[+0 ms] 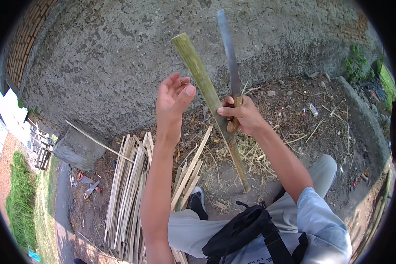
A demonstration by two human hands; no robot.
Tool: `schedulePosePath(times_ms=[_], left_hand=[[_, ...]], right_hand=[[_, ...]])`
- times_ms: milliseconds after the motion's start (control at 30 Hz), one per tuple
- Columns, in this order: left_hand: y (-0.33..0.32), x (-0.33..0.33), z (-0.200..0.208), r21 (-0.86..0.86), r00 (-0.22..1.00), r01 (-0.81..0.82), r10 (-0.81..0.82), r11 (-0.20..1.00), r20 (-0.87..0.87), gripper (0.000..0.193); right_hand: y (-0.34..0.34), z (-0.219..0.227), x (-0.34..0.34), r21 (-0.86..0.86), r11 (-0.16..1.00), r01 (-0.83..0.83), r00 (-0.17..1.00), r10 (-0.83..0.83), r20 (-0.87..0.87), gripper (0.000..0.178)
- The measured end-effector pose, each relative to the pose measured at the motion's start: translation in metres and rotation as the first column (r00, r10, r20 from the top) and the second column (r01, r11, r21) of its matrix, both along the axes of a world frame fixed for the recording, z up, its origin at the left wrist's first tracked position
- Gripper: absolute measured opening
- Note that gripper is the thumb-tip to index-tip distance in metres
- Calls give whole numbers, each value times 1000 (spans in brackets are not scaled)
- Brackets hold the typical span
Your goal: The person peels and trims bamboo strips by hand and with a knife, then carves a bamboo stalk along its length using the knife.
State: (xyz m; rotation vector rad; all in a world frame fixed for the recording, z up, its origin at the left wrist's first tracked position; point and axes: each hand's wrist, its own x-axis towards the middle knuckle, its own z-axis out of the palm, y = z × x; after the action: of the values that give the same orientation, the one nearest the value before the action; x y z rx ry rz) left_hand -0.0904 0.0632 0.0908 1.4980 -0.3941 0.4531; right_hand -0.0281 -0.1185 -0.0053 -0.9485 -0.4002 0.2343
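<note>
My right hand (247, 116) grips the wooden handle of a machete (229, 49), its long blade pointing up and away from me. Between that hand's thumb and fingers, a split length of green bamboo (201, 78) is also pinched. The bamboo slants from upper left down to a narrower, browner end low in front of me. Raised just left of the bamboo is my left hand (173, 99), empty, palm partly up. Its fingers are loosely bent with the thumb apart, and it does not appear to touch the bamboo.
Pale split bamboo strips (126, 189) lie piled at lower left, near my shoe (198, 203). Shavings (248, 154) litter the dirt ahead. A rough grey wall (132, 57) rises beyond. Handsaws (91, 189) lie at far left, below a concrete block (80, 147).
</note>
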Motion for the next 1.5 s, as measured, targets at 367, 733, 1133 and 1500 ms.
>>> schedulePosePath(times_ms=[367, 733, 1133, 1500], left_hand=[[22, 6, 53, -214, 935, -311, 339, 926, 107, 22], [-17, 1, 41, -311, 786, -538, 600, 783, 150, 34], [-38, 8, 38, -180, 706, -656, 680, 733, 197, 35], [-43, 21, 34, -111, 684, -687, 690, 718, 235, 36]], right_hand=[[7, 34, -41, -614, 681, 400, 888, -124, 442, 37], [-2, -5, -132, -667, 701, 252, 939, -10, 344, 35], [-1, -30, -114, -761, 551, 343, 911, 4, 413, 35], [-7, -32, -98, -747, 625, 226, 969, -70, 235, 38]])
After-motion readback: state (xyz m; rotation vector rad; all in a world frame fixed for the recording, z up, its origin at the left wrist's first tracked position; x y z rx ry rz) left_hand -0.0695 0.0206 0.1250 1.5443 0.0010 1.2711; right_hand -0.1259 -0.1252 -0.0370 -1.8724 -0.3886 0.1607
